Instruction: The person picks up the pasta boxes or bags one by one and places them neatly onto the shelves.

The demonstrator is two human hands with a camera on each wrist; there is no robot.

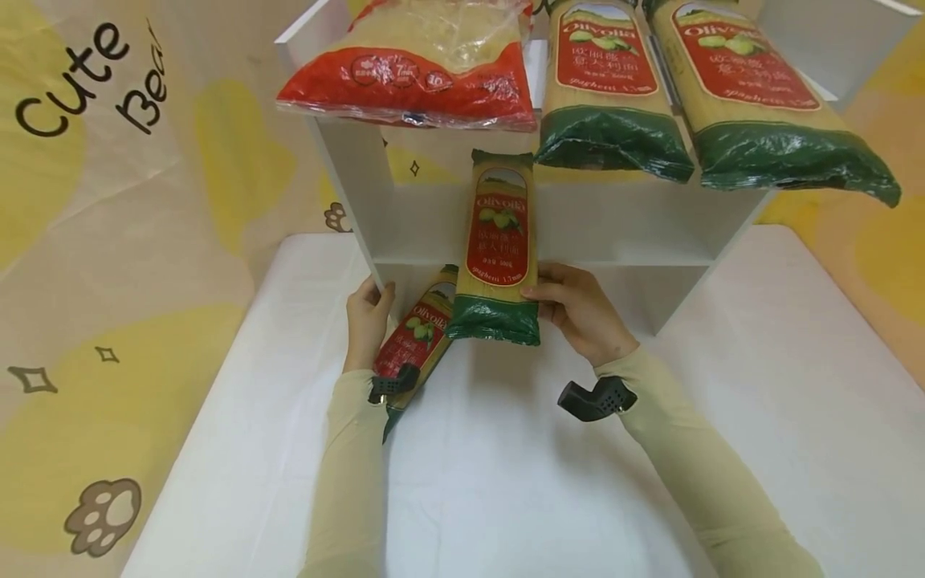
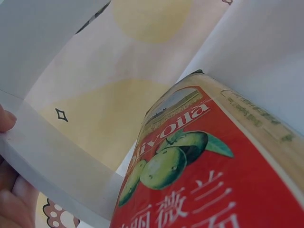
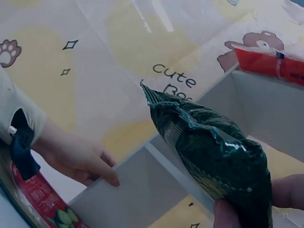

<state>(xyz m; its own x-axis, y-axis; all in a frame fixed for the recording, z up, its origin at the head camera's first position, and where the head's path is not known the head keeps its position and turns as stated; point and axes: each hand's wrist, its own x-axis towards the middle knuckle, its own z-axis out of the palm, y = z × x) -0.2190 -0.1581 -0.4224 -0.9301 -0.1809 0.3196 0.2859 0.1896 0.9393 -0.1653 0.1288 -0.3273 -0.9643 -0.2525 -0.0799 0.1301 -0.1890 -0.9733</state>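
My right hand [image 1: 584,311] grips a spaghetti pack [image 1: 499,233] by its lower right edge, thumb on the front. The pack stands tilted before the white shelf [image 1: 621,225], its upper part at the middle compartment; in the right wrist view its green end [image 3: 213,152] sits between thumb and fingers. With my left hand [image 1: 367,321] I hold the front edge of the shelf's left side panel, thumb inside and fingers outside in the left wrist view. A second spaghetti pack [image 1: 412,341] leans slanted in the lower left compartment, partly behind the left wrist.
On the shelf's top lie a red-and-clear pasta bag [image 1: 412,80] and two more spaghetti packs [image 1: 610,80], their ends overhanging the front. A white-covered table [image 1: 506,498] carries the shelf. Patterned yellow cloth [image 1: 108,241] hangs behind and beside it.
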